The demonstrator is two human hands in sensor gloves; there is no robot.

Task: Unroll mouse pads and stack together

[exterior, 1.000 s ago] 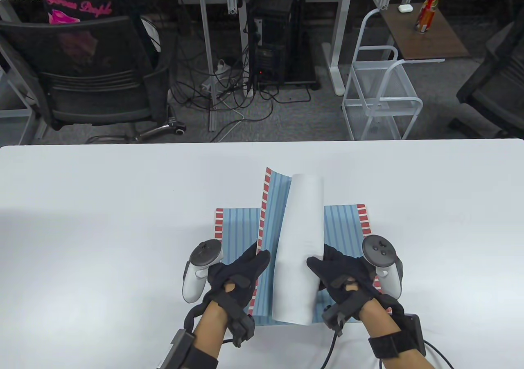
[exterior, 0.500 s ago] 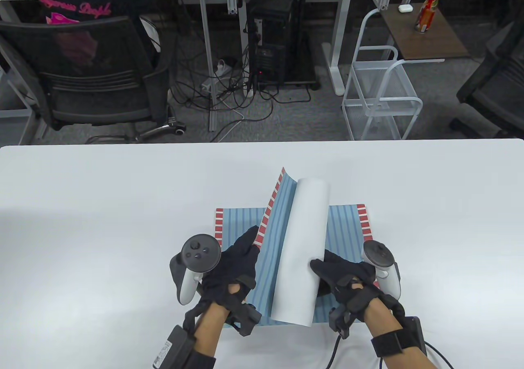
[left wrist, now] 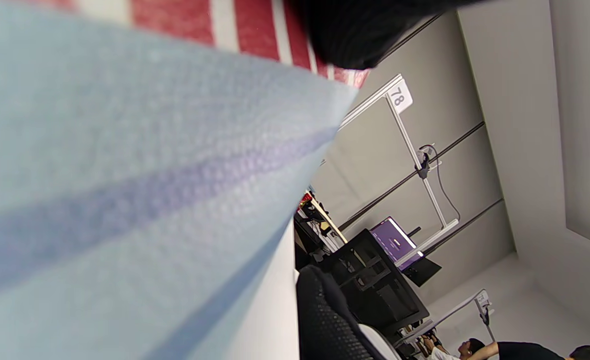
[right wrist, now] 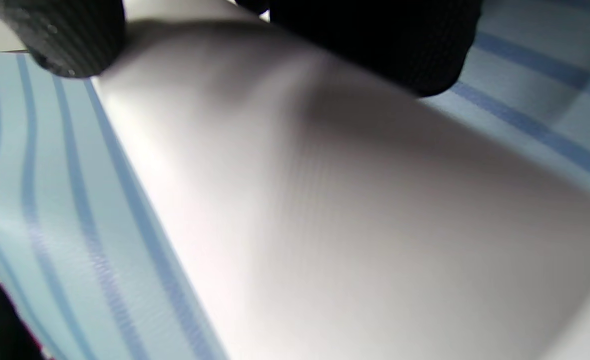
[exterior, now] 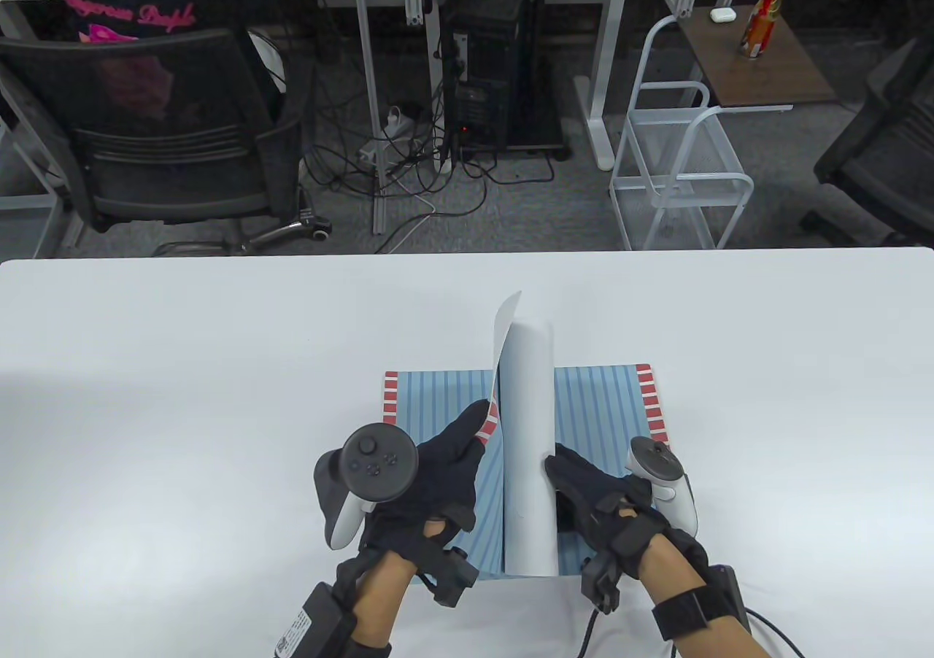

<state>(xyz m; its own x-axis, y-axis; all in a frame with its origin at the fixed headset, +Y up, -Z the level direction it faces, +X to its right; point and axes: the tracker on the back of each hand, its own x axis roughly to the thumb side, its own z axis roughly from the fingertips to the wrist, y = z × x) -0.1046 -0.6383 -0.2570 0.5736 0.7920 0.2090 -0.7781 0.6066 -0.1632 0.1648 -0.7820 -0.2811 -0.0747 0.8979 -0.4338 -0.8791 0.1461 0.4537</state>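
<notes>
A blue-striped mouse pad with red-and-white checked ends lies flat on the white table. Above it I hold a second pad, still partly rolled, its white underside outward. My left hand pinches its loose red-checked edge, which stands almost upright; that edge fills the left wrist view. My right hand grips the rolled part from the right; the white roll fills the right wrist view, over the striped pad.
The pads sit near the table's front edge, centre. Beyond the far edge stand an office chair, a white wire cart and a small side table with a bottle.
My left hand has lifted the loose edge up and to the right, from lying open to nearly upright. The roll now looks narrower. My right hand has shifted slightly left.
</notes>
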